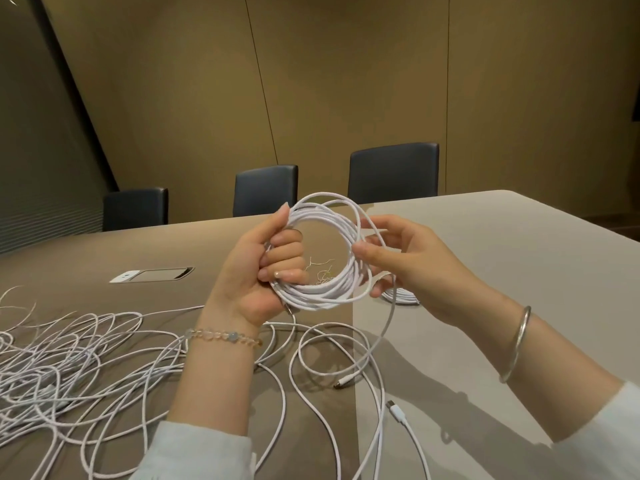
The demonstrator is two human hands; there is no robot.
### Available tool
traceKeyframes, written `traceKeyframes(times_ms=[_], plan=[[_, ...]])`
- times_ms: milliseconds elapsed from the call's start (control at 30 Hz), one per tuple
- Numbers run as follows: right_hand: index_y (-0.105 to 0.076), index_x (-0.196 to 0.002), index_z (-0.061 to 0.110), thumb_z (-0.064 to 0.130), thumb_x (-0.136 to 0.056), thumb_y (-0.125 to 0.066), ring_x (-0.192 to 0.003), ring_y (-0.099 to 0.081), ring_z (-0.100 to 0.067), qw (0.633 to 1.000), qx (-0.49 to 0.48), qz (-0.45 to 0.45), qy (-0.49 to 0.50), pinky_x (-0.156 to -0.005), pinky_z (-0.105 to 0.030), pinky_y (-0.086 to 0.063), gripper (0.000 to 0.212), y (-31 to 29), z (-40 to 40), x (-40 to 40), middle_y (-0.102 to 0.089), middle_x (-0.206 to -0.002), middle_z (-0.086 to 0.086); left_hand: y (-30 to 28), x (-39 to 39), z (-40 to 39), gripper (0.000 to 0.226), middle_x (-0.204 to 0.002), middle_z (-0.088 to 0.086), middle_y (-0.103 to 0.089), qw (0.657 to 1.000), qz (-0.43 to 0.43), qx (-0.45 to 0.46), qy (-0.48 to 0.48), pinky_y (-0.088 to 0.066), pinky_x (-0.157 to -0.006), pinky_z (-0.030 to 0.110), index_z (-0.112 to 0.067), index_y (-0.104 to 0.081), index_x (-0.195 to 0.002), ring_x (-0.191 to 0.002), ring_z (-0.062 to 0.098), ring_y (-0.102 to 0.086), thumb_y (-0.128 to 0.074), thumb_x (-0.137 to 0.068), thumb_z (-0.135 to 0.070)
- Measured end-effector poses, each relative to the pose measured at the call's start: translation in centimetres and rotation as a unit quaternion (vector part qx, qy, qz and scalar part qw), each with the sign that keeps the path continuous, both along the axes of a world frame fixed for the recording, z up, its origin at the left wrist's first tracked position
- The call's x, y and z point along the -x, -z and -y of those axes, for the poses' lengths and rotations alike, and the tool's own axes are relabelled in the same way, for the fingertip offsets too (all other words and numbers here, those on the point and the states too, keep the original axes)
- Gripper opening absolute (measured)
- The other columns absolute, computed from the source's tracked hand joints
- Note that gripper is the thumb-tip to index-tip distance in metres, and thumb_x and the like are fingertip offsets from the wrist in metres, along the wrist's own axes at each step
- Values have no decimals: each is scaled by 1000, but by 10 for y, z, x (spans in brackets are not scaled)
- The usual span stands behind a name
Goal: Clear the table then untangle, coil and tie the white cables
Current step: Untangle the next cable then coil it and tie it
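A round coil of white cable (332, 292) is held up above the table. My left hand (263, 268) grips its left side, fingers curled through the loop. My right hand (405, 258) pinches the coil's right side between thumb and fingers. From the coil a loose strand (386, 323) drops to the table and loops round to a plug (343, 382). A tangle of white cables (69, 362) spreads over the table's left part. A second plug end (396, 410) lies at the front right. A finished white coil (401, 296) lies flat behind my right hand, partly hidden.
The table (519, 244) is tan on the left, pale grey on the right. A socket flap (152, 274) sits in its middle. A few thin wire ties (322, 268) lie seen through the coil. Three dark chairs (393, 174) stand along the far edge.
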State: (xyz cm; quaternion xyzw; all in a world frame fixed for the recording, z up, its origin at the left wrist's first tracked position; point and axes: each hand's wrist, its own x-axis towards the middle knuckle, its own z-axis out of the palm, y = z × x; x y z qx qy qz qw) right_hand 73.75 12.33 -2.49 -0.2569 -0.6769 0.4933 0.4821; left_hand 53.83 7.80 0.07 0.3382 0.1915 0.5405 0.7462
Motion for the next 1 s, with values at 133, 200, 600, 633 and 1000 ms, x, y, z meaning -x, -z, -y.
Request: traceKeyframes(times_ms=[133, 200, 600, 633, 1000], plan=[[-63, -114, 14, 35, -82, -68, -66, -71, -23, 999, 47, 20, -19, -57, -27, -57, 39, 2, -1, -1, -73, -81, -5, -2, -4, -1, 53, -35, -9, -24, 995, -10, -15, -97, -25, -34, 14, -19, -37, -49, -28, 7, -20, -52, -94, -42], [-60, -116, 15, 33, -80, -71, -66, -70, -24, 993, 76, 64, -55, -61, -28, -58, 42, 5, -2, -5, -73, -79, -7, -4, -1, -2, 53, -37, -9, -24, 984, -4, -29, -176, -26, -34, 15, -19, -39, -49, -28, 7, -23, -53, -95, -42], [-53, -97, 24, 15, -93, -63, -57, -60, -14, 968, -53, 241, 40, -55, -22, -52, 14, -4, -11, -31, -66, -83, -7, 13, 47, -9, 49, -41, -7, -24, 912, 55, -10, -406, -26, -37, 16, -21, -36, -57, -32, 8, -22, -51, -99, -41], [-53, -95, 24, 16, -91, -66, -59, -61, -14, 958, -50, 278, 47, -54, -20, -50, 15, -4, -12, -32, -67, -82, -6, 14, 47, -10, 49, -41, -7, -24, 912, 60, -8, -406, -26, -37, 16, -21, -36, -57, -32, 8, -22, -51, -99, -41], [-67, -75, 6, 25, -92, -66, -47, -67, -23, 892, -19, 350, 285, -46, -29, -56, 25, 3, -30, -47, -69, -56, -5, 18, 56, -10, 50, -45, -7, -28, 896, 93, 14, -435, -30, -39, 16, -21, -40, -55, -34, 9, -24, -52, -99, -41]])
